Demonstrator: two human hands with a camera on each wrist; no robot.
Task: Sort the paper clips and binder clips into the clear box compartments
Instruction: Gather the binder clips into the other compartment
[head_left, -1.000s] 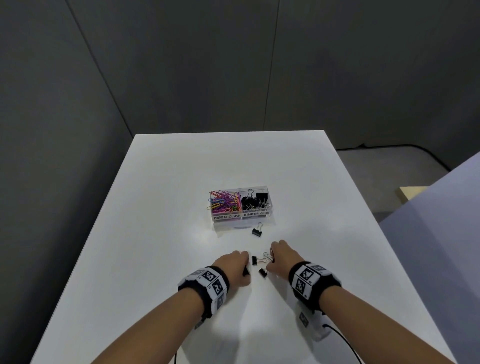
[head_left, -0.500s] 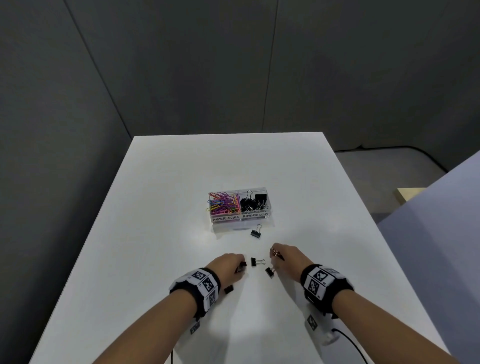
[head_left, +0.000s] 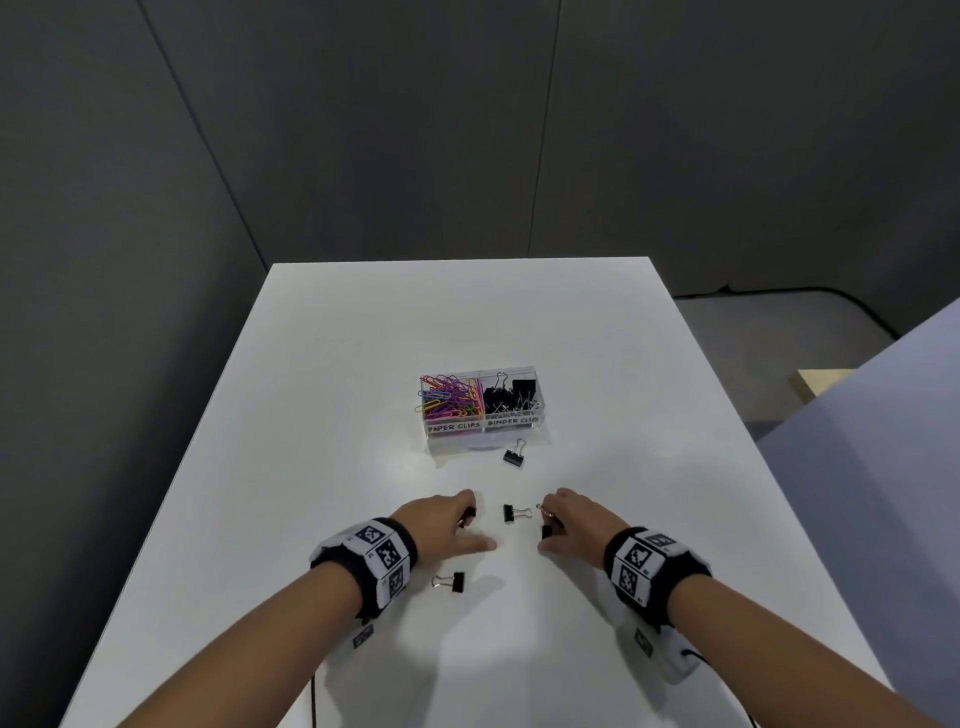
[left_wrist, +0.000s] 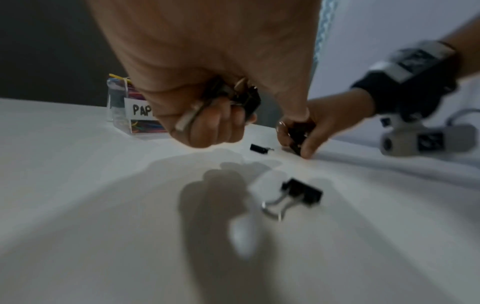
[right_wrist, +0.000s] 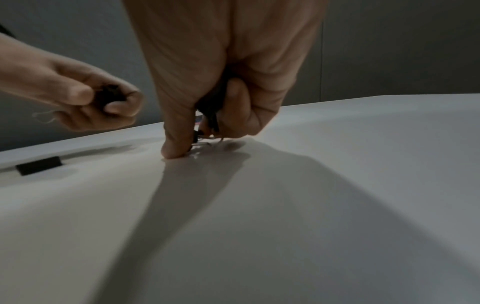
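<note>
The clear box (head_left: 482, 435) stands mid-table, with coloured paper clips (head_left: 448, 397) in its left compartment and black binder clips (head_left: 509, 397) in its right. One loose binder clip (head_left: 514, 454) lies just in front of the box. Another binder clip (head_left: 515, 513) lies between my hands, and a third (head_left: 451, 581) (left_wrist: 298, 195) sits beside my left wrist. My left hand (head_left: 457, 522) (left_wrist: 215, 115) is curled round binder clips. My right hand (head_left: 558, 525) (right_wrist: 207, 123) grips binder clips too, its thumb tip on the table.
The white table (head_left: 311, 467) has bare surface all round the box. Dark grey walls close in behind and to the left. A pale surface (head_left: 883, 467) rises at the right. A thin cable (head_left: 313, 696) runs off the near edge.
My hands have moved apart, uncovering the clip between them. A binder clip now lies by my left wrist. The right hand has taken up a clip from the table.
</note>
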